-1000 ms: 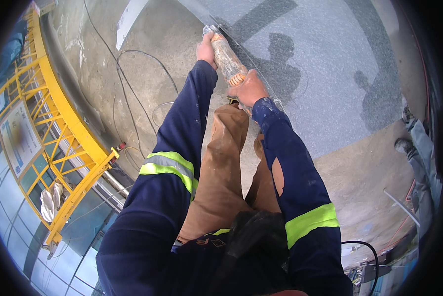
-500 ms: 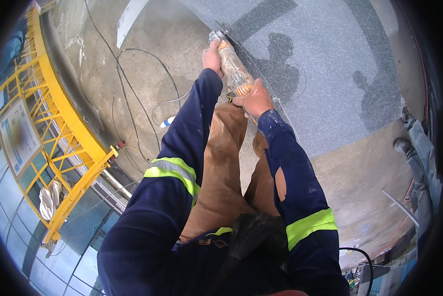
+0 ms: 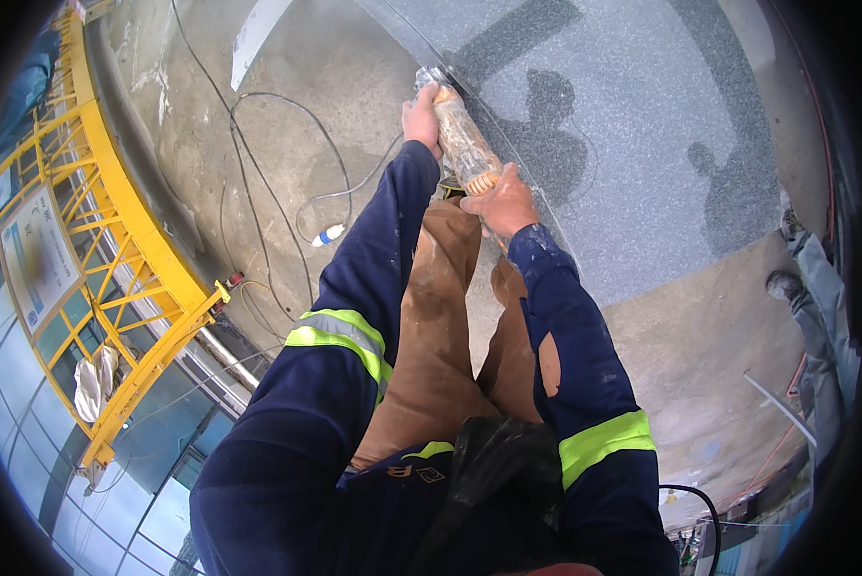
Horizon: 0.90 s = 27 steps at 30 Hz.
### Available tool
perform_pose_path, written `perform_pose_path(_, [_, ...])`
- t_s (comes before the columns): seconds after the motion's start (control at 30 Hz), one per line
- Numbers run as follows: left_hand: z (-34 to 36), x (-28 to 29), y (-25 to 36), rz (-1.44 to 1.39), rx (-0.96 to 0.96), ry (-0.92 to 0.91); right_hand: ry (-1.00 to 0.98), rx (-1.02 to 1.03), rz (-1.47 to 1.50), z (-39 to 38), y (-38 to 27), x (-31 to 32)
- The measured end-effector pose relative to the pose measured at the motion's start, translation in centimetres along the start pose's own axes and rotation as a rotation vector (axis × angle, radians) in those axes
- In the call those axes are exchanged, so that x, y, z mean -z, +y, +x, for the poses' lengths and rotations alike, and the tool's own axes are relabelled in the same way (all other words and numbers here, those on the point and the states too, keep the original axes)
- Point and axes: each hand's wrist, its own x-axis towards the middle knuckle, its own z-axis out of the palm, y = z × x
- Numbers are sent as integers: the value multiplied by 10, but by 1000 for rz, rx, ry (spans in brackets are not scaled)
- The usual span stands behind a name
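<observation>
One yellow cradle point(image 3: 114, 192), pale bundle point(image 3: 90, 386) at one end; one power tool point(image 3: 465, 140), left hand point(image 3: 421, 121) closed round front, right hand point(image 3: 506, 204) round rear.

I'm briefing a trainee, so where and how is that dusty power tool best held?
Probably grip the power tool two-handed around its long body: left hand near the head, from the left; right hand by the orange vents, from the right. The body slants toward the person, its head at the far end, by the grey slab.
</observation>
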Motion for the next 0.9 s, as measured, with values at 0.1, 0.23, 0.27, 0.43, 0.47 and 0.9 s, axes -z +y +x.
perform_pose_path(0.1, [-2, 0, -3, 1, -11, 5, 60, 65, -11, -1, 6, -3])
perform_pose_path(0.23, [-4, 2, -6, 13, -20, 12, 45, 63, -18, -4, 8, -1])
perform_pose_path(0.27, [-5, 2, -7, 1, -19, 11, 49, 67, -16, -6, 8, 0])
perform_pose_path(0.43, [-4, 7, -10, -88, -6, -59, 6, -9, 48, -15, -2, 7])
perform_pose_path(0.47, [-4, 7, -11, -82, -9, -43, -11, -41, 67, -17, -4, 9])
perform_pose_path(0.9, [6, 3, 0, 25, 44, -21, -24, -35, -1, -2, -11, 4])
